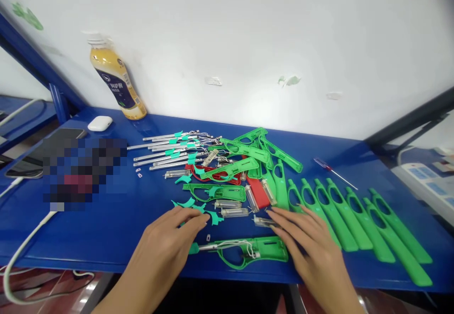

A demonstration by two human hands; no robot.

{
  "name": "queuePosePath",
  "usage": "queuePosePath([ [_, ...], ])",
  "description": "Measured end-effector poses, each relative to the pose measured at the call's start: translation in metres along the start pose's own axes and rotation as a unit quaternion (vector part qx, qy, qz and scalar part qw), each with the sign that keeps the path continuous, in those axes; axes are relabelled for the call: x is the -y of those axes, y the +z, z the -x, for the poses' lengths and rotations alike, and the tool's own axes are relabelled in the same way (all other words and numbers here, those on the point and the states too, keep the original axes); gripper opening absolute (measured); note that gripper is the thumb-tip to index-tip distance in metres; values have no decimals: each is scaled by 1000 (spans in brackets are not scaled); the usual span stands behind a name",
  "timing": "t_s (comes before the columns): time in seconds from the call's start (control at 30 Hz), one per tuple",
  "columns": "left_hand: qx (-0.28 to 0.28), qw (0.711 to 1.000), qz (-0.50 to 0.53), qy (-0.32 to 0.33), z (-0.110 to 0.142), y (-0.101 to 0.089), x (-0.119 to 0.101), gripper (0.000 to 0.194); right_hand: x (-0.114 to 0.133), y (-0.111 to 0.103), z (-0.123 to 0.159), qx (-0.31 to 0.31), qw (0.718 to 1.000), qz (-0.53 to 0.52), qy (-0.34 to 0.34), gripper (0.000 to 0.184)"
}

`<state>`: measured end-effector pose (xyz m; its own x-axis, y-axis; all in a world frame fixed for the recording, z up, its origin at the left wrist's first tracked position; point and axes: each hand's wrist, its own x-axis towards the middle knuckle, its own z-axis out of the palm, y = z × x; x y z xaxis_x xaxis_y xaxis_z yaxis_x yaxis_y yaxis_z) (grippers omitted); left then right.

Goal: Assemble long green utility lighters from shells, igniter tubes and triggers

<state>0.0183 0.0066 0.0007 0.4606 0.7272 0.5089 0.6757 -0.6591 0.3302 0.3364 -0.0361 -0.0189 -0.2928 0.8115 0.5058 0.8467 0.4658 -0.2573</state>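
Observation:
My left hand [172,233] is over several small teal triggers [215,218], its thumb and forefinger closed on one, mostly hidden by the fingers. My right hand [312,238] has its thumb and forefinger on either side of a clear fuel tank [261,221], whose right end they cover; the other fingers are stretched out. Between my hands, near the front edge, lies a green lighter half-shell [273,250] with its inside up. It carries a metal rod [207,247], white wires and a teal piece at the left end. A tiny metal part [208,237] rests just above it.
Green covers [342,214] lie in a row at the right, beside a screwdriver [335,173]. Behind my hands are metal rods [166,157] with wires, green half-shells [244,151], more clear tanks [234,213] and a red piece [258,192]. A juice bottle [117,82] and white earbud case [100,123] stand back left.

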Motion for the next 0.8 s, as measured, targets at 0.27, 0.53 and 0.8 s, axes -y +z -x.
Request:
queuePosePath([
  [0.27, 54, 998, 7, -20, 16, -13, -17, 23, 21, -14, 7, 1, 999, -9, -46, 23],
  [0.53, 89, 996, -5, 23, 43, 1, -25, 41, 41, 0, 5, 20, 997, -29, -72, 21],
  [0.8, 76, 995, -59, 7, 2, 7, -6, 34, 45, 9, 5, -20, 995, -70, -69, 18],
])
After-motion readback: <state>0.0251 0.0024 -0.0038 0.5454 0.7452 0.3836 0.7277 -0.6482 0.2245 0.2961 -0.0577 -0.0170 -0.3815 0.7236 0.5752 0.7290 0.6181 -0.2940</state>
